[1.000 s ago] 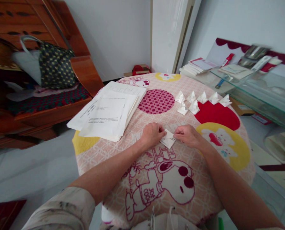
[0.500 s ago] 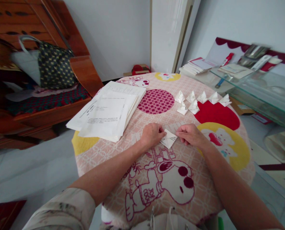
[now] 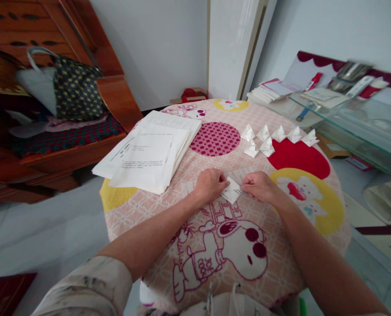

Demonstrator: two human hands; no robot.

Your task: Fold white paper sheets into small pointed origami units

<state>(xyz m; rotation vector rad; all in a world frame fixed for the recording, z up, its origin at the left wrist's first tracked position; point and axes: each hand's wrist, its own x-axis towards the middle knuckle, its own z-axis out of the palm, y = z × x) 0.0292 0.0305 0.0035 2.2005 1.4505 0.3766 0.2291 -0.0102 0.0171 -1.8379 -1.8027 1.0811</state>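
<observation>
A small folded white paper piece (image 3: 232, 192) lies on the round table's cartoon-print pink cloth (image 3: 228, 237). My left hand (image 3: 210, 185) pinches its left edge with curled fingers. My right hand (image 3: 260, 186) pinches its right edge, fingers closed on it. Both hands rest on the cloth near the table's middle. Beyond them sit several finished folded paper shapes (image 3: 274, 138) in a loose row. A stack of printed white sheets (image 3: 151, 151) lies at the table's left.
A wooden bench (image 3: 67, 131) with a patterned bag (image 3: 75, 90) stands at the left. A glass-topped stand (image 3: 353, 118) with booklets and small items is at the right. A white panel (image 3: 231, 44) leans on the back wall.
My right hand drew slightly away from the paper half a second ago and has come back onto its right edge. My left hand has barely moved.
</observation>
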